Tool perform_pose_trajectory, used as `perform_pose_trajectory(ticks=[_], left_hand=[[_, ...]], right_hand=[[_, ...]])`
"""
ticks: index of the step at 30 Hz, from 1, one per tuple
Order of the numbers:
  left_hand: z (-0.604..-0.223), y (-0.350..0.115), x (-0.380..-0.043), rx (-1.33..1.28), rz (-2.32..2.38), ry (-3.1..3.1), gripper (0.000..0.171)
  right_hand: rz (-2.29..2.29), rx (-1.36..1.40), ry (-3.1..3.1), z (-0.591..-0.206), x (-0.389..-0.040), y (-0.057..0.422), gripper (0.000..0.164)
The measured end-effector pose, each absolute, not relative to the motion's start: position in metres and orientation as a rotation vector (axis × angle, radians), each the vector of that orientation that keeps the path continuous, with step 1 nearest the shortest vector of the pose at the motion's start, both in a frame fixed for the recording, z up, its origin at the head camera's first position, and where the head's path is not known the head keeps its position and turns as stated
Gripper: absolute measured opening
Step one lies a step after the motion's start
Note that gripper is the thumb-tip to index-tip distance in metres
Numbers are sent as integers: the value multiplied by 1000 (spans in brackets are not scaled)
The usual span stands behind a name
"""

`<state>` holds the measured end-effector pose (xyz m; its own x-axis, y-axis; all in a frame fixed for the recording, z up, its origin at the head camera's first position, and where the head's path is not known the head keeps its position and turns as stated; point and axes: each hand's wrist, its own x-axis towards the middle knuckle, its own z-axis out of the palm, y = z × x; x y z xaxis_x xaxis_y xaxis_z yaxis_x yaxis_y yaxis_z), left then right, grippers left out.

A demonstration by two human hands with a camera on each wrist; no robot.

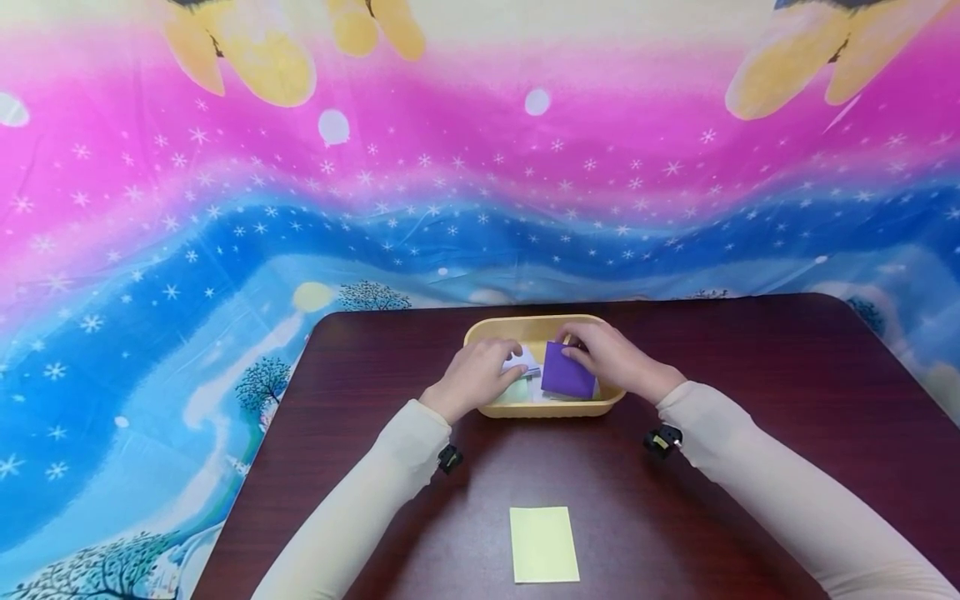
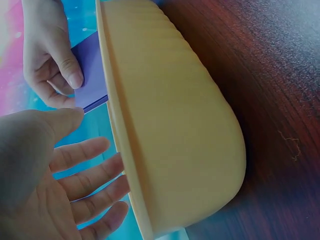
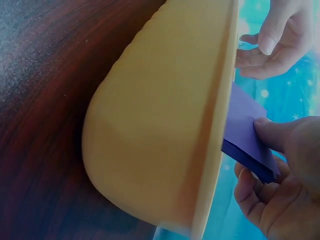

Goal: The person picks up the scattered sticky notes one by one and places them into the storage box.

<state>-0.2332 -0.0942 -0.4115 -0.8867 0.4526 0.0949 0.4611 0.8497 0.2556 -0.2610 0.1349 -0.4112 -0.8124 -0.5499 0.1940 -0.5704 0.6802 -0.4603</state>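
Observation:
A yellow plastic basket (image 1: pixel 551 409) stands near the far edge of the table, with pale folded papers (image 1: pixel 517 390) inside at its left. Between thumb and fingers, my right hand (image 1: pixel 613 354) pinches a purple folded paper (image 1: pixel 567 372); its lower part dips behind the basket wall in both wrist views. My left hand (image 1: pixel 480 373) hovers over the left side of the basket. In the left wrist view its fingers (image 2: pixel 85 180) are spread and loosely bent at the rim, with nothing held between them.
On the dark red-brown table (image 1: pixel 360 417), a pale yellow sheet of paper (image 1: pixel 544 545) lies flat in front of the basket, between the forearms. Behind the table hangs a colourful snowflake-printed cloth (image 1: pixel 480 200).

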Motion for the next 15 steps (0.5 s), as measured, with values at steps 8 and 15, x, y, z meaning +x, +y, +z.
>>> perform_pose_trajectory(ticks=[8, 15], left_hand=[[-418, -92, -234, -735, -434, -3011, 37], [-424, -91, -234, -810, -374, -2983, 36]], right_hand=[[807, 977, -2854, -418, -263, 135, 10], [746, 998, -2888, -424, -262, 133, 10]])
